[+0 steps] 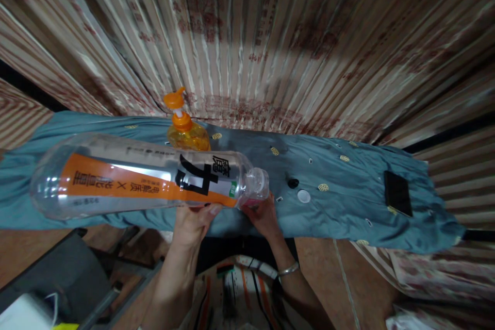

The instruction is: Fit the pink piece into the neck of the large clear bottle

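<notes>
A large clear plastic bottle (127, 178) with an orange and black label lies sideways in the air above the table, its neck toward the right. My left hand (193, 224) grips it from underneath, the thumb showing below the label and the other fingers hidden behind. At the neck, my right hand (265, 216) is closed, its fingertips partly covered by clear plastic. A small clear, pinkish piece (257, 185) shows there; whether it is the bottle's mouth or a separate container I cannot tell. A yellow pump bottle (187, 136) with an orange pump stands behind the large bottle.
On the blue-green cloth (348, 196) lie a small black part (293, 183), a white round disc (303, 196) and a dark flat phone-like object (398, 193). Striped curtains (247, 51) hang behind the table. A grey chair (65, 273) stands at lower left.
</notes>
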Available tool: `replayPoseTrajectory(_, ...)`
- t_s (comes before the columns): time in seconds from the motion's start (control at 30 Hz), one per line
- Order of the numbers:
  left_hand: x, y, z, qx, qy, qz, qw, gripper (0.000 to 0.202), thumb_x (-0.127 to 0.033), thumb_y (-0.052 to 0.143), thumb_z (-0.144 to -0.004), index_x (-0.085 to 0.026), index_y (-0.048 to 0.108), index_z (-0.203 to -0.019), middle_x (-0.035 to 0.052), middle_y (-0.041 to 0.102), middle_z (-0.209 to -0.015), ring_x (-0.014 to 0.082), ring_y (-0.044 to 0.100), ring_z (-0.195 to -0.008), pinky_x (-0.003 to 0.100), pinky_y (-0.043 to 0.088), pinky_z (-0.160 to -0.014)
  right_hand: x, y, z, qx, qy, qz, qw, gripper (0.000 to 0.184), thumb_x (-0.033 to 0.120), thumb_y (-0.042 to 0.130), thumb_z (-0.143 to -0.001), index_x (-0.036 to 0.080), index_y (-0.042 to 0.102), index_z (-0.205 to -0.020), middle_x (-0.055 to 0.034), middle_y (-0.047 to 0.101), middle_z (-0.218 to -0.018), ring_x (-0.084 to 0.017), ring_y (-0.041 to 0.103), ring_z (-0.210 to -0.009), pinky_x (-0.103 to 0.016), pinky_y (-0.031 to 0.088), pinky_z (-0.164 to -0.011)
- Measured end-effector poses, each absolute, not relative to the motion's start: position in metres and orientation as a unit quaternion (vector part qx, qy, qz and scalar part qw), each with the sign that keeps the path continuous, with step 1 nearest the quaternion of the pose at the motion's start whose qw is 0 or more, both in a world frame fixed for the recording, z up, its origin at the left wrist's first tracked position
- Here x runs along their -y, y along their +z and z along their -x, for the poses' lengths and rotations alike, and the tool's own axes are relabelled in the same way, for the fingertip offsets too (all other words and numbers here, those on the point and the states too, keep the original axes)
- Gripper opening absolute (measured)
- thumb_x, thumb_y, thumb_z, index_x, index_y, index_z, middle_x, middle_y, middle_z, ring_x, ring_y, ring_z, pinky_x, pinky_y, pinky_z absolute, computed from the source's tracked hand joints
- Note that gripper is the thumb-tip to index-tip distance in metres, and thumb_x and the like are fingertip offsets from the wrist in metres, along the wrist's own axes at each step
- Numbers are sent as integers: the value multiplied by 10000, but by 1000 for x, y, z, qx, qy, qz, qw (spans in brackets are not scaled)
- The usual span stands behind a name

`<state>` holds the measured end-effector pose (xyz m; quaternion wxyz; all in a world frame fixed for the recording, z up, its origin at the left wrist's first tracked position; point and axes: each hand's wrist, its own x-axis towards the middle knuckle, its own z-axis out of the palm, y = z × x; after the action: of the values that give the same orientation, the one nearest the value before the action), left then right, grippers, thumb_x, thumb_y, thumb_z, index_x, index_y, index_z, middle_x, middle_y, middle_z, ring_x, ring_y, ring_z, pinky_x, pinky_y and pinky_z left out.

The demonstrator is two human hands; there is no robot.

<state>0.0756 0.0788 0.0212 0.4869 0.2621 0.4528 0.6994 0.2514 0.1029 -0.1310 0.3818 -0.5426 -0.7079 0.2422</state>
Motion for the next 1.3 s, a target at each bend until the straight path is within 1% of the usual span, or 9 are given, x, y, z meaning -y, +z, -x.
replayPoseTrajectory(0.2, -79, 21, -76, -450, 699, -263, 490, 805, -512, 967, -386, -281, 730, -1121, 23, 716, -686, 230, 674, -551, 427, 628, -583, -103, -129, -251, 712, 244, 535, 383, 610, 663, 681, -852, 211, 648, -1261, -155, 681, -1282, -362, 569, -1295, -566, 435, -1101)
replayPoseTrajectory(0.33, -80, 22, -76, -447, 700, -262, 491, 836, -503, 973, -368, -274, 724, -1133, 15, 703, -669, 202, 642, -512, 408, 624, -567, -102, -129, -251, 712, 239, 538, 382, 623, 664, 691, -845, 214, 641, -1273, -155, 676, -1294, -361, 569, -1295, -566, 440, -1096)
replayPoseTrajectory(0.5, -80, 23, -75, -446, 700, -260, 493, 758, -501, 971, -364, -275, 743, -1051, 10, 707, -670, 196, 645, -515, 394, 622, -575, -102, -132, -251, 713, 235, 540, 381, 663, 660, 692, -844, 205, 613, -1320, -160, 663, -1317, -358, 573, -1289, -558, 458, -1082)
replayPoseTrajectory(0.6, -79, 23, -75, -445, 700, -260, 494, 658, -491, 969, -371, -269, 755, -952, 11, 713, -677, 203, 662, -545, 403, 627, -609, -102, -132, -251, 715, 236, 539, 379, 650, 657, 686, -850, 206, 617, -1312, -159, 662, -1319, -358, 565, -1301, -562, 445, -1096)
replayPoseTrajectory(0.8, -78, 20, -76, -447, 700, -257, 493, 507, -477, 967, -382, -228, 738, -758, 36, 720, -677, 212, 671, -556, 413, 628, -597, -103, -129, -251, 714, 240, 539, 376, 617, 645, 695, -846, 212, 635, -1281, -155, 663, -1324, -361, 559, -1311, -571, 440, -1101)
replayPoseTrajectory(0.9, -78, 19, -75, -444, 701, -259, 494, 483, -467, 962, -395, -223, 732, -743, 41, 726, -700, 223, 683, -579, 433, 633, -622, -103, -129, -251, 714, 241, 539, 377, 614, 640, 691, -850, 215, 631, -1289, -153, 657, -1339, -358, 564, -1306, -566, 445, -1097)
replayPoseTrajectory(1.03, -78, 19, -75, -440, 700, -267, 495, 480, -481, 962, -393, -238, 724, -731, 28, 716, -680, 200, 663, -550, 422, 633, -634, -102, -130, -251, 712, 237, 539, 382, 620, 630, 702, -846, 216, 624, -1301, -152, 660, -1335, -358, 572, -1295, -565, 454, -1090)
replayPoseTrajectory(1.23, -78, 19, -74, -441, 699, -269, 494, 510, -488, 959, -402, -251, 741, -797, 30, 725, -702, 223, 685, -586, 438, 634, -650, -102, -131, -251, 713, 234, 540, 381, 647, 649, 692, -846, 212, 610, -1316, -156, 668, -1313, -361, 573, -1294, -565, 455, -1087)
replayPoseTrajectory(1.3, -78, 19, -74, -442, 698, -268, 496, 493, -493, 958, -401, -245, 735, -765, 27, 724, -698, 218, 683, -587, 427, 633, -643, -102, -131, -251, 712, 235, 543, 379, 648, 647, 692, -847, 209, 608, -1318, -158, 660, -1325, -361, 568, -1299, -567, 446, -1095)
